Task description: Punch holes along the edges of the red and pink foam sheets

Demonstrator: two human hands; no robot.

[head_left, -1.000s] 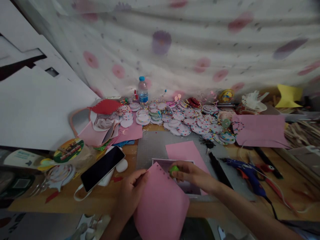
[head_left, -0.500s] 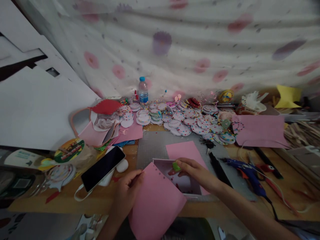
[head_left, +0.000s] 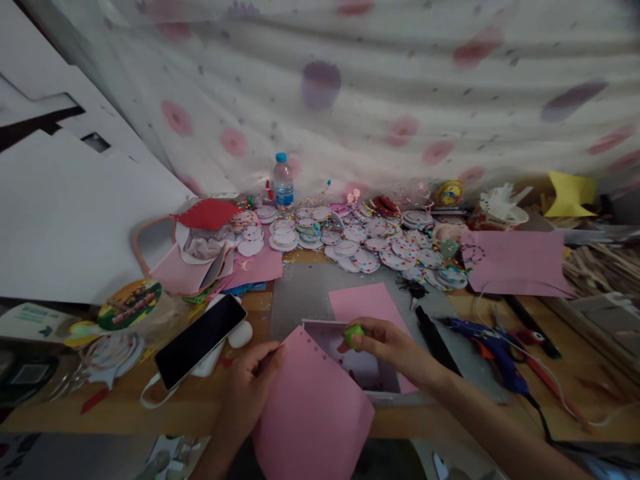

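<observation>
A pink sheet of paper (head_left: 315, 407) is tilted in front of me, gripped at its left edge between the thumb and fingers of my left hand (head_left: 256, 379). Several small holes run along its upper right edge. My right hand (head_left: 383, 347) pinches a small green paper punch (head_left: 353, 335) above a shallow white box (head_left: 387, 380), just right of the sheet's holed edge and apart from it. Small red bits lie inside the box, which the sheet partly covers. Behind the box lies another pink sheet (head_left: 363, 301) on a grey cutting mat (head_left: 300, 293).
Left of my hands lie a black-screened phone (head_left: 200, 340) and a white rounded case (head_left: 241, 335). On the right are a black pen-like tool (head_left: 437, 341) and a blue glue gun (head_left: 495, 350) with its cord. Piled round white discs (head_left: 350, 248) and a water bottle (head_left: 283, 187) line the back.
The view has shifted slightly. My right hand with the green punch has turned a little, showing more of the punch. My left hand keeps its hold on the pink sheet.
</observation>
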